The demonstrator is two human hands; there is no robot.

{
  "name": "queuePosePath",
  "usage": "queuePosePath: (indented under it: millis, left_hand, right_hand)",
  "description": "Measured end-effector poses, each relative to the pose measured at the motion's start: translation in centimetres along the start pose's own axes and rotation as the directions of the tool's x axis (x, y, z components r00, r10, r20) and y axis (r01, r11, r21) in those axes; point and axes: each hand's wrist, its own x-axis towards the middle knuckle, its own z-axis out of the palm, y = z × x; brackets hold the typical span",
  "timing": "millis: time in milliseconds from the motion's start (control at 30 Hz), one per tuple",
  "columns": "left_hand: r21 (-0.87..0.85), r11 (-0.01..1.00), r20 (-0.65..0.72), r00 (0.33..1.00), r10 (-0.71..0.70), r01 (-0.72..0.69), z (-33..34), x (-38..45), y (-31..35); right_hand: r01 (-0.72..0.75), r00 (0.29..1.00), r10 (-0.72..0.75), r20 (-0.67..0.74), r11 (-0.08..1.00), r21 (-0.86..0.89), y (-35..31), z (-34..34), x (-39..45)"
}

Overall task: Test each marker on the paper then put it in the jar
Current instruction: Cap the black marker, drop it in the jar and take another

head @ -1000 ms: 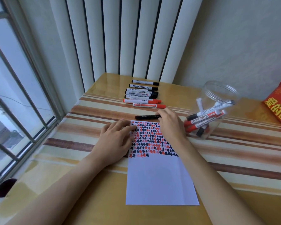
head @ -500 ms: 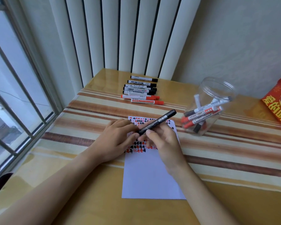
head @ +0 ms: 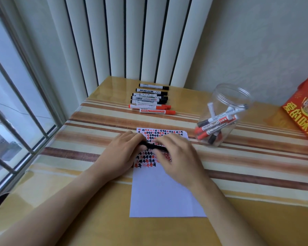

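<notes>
**Black marker held over the paper by both hands**

The marker (head: 154, 147), black, lies level above the paper (head: 165, 189), crosswise over the rows of red and black test marks, with a hand at each end.

Left of the paper a barred window (head: 16, 103) takes up the frame's edge. The left hand (head: 122, 153) comes next, its fingers curled round the marker's left end; it overlaps the paper's left edge. The right hand (head: 178, 155) grips the marker's right end from above, fingers bent over the barrel, and covers part of the marked rows. The lower half of the paper is blank.

Beyond the paper, toward the vertical blinds (head: 132, 38), a row of markers (head: 151, 99) lies on the table (head: 256, 219): black-capped ones farther back, two red ones nearest the paper.

Right of the paper stands the clear jar (head: 238, 96), lidless, well apart from the sheet's top right corner, with several red and black markers leaning inside. Farther right of the jar, a red packet (head: 304, 110) with yellow characters sits at the frame's edge.
</notes>
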Motion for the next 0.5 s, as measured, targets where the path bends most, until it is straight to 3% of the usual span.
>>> queuePosePath:
  millis: [67, 267, 500]
  left_hand:
    - [-0.023, 1.000, 0.012, 1.000, 0.012, -0.012, -0.1, 0.0, 0.1]
    - [-0.107, 0.994, -0.089, 0.996, 0.005, -0.015, -0.7, -0.1, 0.7]
    - [-0.154, 0.988, -0.119, 0.993, 0.009, -0.027, -0.4, 0.2, 1.6]
  right_hand:
    - [0.006, 0.999, -0.005, 0.041, 1.000, -0.013, -1.4, 1.0, -0.2]
    - [0.033, 0.998, -0.043, -0.052, 0.982, -0.186, -1.7, 1.8, -0.1]
    - [0.005, 1.000, -0.005, -0.001, 0.983, -0.182, -0.6, 0.4, -0.4]
